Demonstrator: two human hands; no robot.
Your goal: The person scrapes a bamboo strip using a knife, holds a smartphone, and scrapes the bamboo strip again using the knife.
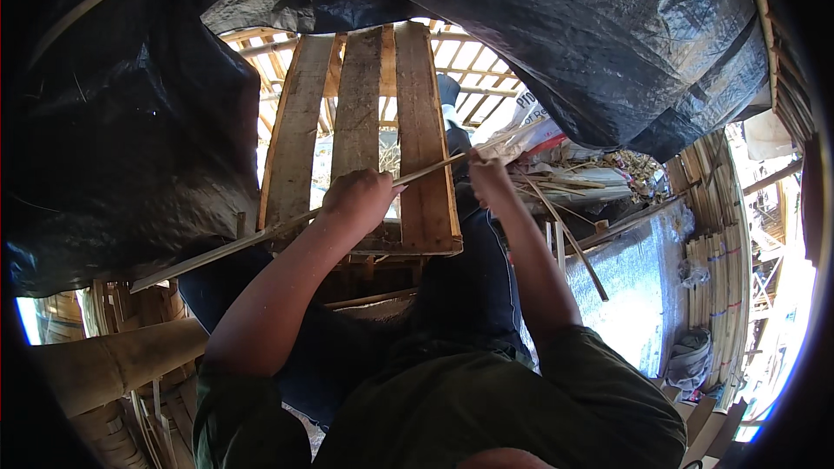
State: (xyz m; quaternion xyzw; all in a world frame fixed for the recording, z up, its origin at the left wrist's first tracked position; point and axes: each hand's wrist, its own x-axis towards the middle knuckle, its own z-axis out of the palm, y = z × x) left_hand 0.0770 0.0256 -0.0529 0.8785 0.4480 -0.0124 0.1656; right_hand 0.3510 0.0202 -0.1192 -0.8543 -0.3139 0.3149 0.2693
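A long, pale bamboo strip (426,171) slants across in front of me, its lower end at the left and its far end up to the right. My left hand (358,200) is closed around it near the middle, over the wooden slatted stand (356,122). Farther along, at the stand's right edge, my right hand (488,181) is closed at the same strip. Its fingertips are partly hidden, so whether it also holds a tool cannot be told. The stand has 3 rough planks with gaps between them and rises between my knees.
Black plastic sheeting (130,122) hangs at the left and overhead. A thick bamboo pole (130,360) lies at lower left. To the right are a dark thin strip (573,247), a white printed sack (521,126), a shiny plastic sheet (630,282) and stacked bamboo slats (717,295).
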